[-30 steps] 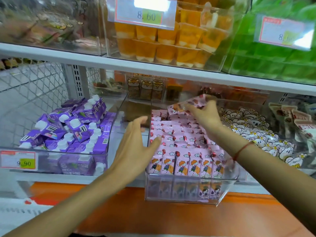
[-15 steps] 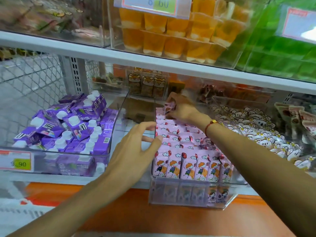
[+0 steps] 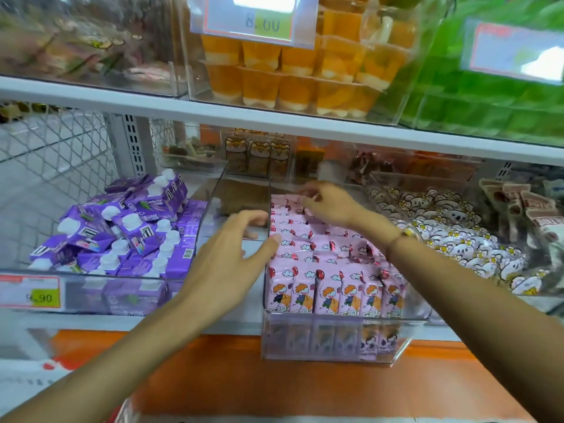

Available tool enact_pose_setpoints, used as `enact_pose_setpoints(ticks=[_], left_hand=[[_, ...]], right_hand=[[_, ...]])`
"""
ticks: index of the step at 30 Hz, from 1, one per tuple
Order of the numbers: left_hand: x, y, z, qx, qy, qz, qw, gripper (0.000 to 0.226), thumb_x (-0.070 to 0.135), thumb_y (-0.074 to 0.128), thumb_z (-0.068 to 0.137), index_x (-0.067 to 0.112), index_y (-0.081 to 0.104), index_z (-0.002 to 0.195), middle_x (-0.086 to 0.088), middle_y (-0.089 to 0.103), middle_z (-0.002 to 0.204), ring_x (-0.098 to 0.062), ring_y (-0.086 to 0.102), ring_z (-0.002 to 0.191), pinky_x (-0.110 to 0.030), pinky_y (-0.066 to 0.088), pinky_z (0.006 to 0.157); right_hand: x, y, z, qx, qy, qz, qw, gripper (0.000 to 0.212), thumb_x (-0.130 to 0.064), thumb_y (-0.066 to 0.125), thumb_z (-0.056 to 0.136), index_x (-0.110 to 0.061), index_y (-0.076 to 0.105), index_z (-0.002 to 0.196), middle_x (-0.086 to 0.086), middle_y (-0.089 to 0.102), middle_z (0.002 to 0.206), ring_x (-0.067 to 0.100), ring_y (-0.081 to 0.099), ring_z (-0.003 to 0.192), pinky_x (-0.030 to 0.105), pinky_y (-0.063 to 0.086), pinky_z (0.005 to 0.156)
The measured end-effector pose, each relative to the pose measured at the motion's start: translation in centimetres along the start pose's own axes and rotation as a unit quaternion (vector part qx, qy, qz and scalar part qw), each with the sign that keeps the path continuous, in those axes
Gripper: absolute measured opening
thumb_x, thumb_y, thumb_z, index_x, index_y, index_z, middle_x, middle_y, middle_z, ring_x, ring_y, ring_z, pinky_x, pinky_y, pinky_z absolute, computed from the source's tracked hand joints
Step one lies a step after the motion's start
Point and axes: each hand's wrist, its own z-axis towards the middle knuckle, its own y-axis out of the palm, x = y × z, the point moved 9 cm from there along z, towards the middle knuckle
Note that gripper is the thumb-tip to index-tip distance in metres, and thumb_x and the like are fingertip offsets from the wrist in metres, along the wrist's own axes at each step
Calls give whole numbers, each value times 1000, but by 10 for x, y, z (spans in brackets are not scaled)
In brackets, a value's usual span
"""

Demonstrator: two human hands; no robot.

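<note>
So the pink snack packs sit in tight rows in a clear bin at lower centre of the frame. The right hand is over the back row, fingers bent down onto the packs, can't tell if it's pinching one. The left hand is spread loose, thumb at the bin's left wall. Purple cartons are piled off to the left.

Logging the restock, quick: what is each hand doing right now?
Left hand: open, at the left wall of the clear bin.
Right hand: over the back pink packs; whether it holds one cannot be told.
</note>
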Motion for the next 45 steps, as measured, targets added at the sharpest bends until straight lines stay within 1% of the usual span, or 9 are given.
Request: enact_pose_setpoints(ticks=[3,8,12,17,22,27,34,41,45], left_hand=[[20,-4,21,21,82,94,992,40,31,60,91,28,51,129,10,53,123,-6,52,111,-29,43,90],[41,31,79,-57,133,243,959,25,23,60,92,26,65,116,6,59,103,-18,53,109,-27,36,81],[29,70,108,-192,108,364,905,28,33,57,94,27,64,120,3,66,118,-16,58,97,-28,42,79],[23,76,119,-178,117,445,870,24,43,58,91,30,67,109,4,65,113,-18,52,109,-36,33,95],[29,59,119,-94,88,354,926,23,39,53,95,22,63,106,0,66,107,-19,57,93,-31,40,83],[32,34,110,4,-5,16,1000,32,41,48,97,12,55,109,-3,63,110,-19,60,98,-32,47,82],[31,-21,41,283,-9,-308,909,8,20,50,99,12,48,101,3,59,84,0,54,71,-14,45,62],[48,-11,-6,203,33,-305,930,9,23,55,95,20,54,86,-6,65,83,-9,60,77,-31,51,74],[50,3,-7,153,40,-301,941,6,23,58,92,21,59,87,-4,69,83,-11,64,80,-29,53,74]], right_hand=[[-4,-3,-60,85,-62,6,994,35,-29,49,98,-19,55,130,4,58,128,19,58,107,38,47,93],[-3,19,-122,27,-98,-64,993,56,-52,43,95,-28,39,145,1,36,150,17,33,137,31,29,109],[-5,20,-127,32,-109,-67,991,57,-55,39,95,-32,33,147,-4,29,154,13,27,138,30,25,112],[-1,20,-126,40,-112,-62,991,57,-57,38,95,-33,34,146,-7,31,152,11,29,137,30,27,111],[0,21,-125,35,-108,-53,992,57,-56,40,94,-34,34,146,-8,32,152,11,30,137,30,27,110],[-1,20,-125,35,-108,-44,993,56,-55,41,94,-33,36,145,-9,35,149,12,34,134,29,28,106],[-3,20,-126,38,-115,-46,992,57,-54,42,94,-32,36,146,-6,35,150,13,33,136,33,28,109],[-3,-12,-130,127,-90,114,981,35,-39,44,98,-22,59,125,-10,56,129,5,46,119,20,35,96],[-9,-13,-136,62,-87,345,933,38,-57,44,91,-35,63,116,-23,63,113,-5,57,105,9,43,87]])
